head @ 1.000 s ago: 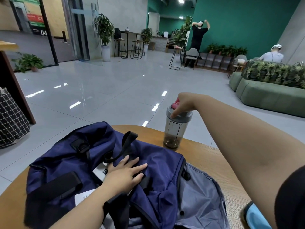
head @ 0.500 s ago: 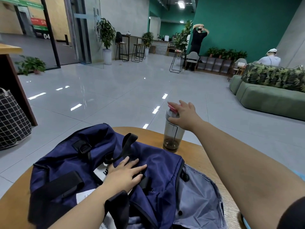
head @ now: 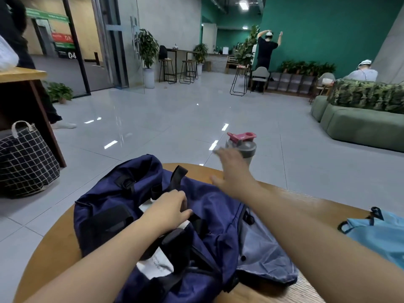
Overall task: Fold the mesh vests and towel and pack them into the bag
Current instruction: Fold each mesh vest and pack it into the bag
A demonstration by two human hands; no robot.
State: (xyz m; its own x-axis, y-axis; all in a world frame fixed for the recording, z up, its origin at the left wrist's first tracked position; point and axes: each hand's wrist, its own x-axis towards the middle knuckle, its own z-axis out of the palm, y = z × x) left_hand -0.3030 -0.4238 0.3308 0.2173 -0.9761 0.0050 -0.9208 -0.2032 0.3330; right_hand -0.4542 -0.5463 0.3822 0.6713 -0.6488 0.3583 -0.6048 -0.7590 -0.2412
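A navy blue bag (head: pixel 122 200) lies open on the round wooden table (head: pixel 59 239), its grey lining (head: pixel 260 254) turned out to the right. White fabric (head: pixel 156 264) shows inside the opening. My left hand (head: pixel 170 207) lies on top of the bag, fingers curled over the fabric beside a black strap (head: pixel 177 178). My right hand (head: pixel 231 169) is blurred, fingers spread, just in front of a shaker bottle (head: pixel 246 147) and holding nothing. A light blue fabric item (head: pixel 378 235) with a dark cord lies at the table's right edge.
The bottle, with a grey lid and pink cap, stands near the table's far edge. A checked basket (head: pixel 24 162) sits on the floor at left beside a wooden counter (head: pixel 24 84). A green sofa (head: pixel 358 123) is at right; people stand and sit far back.
My right hand has let go of the bottle's lid and drawn back toward the bag. My left hand's fingers have gone from flat to curled on the bag.
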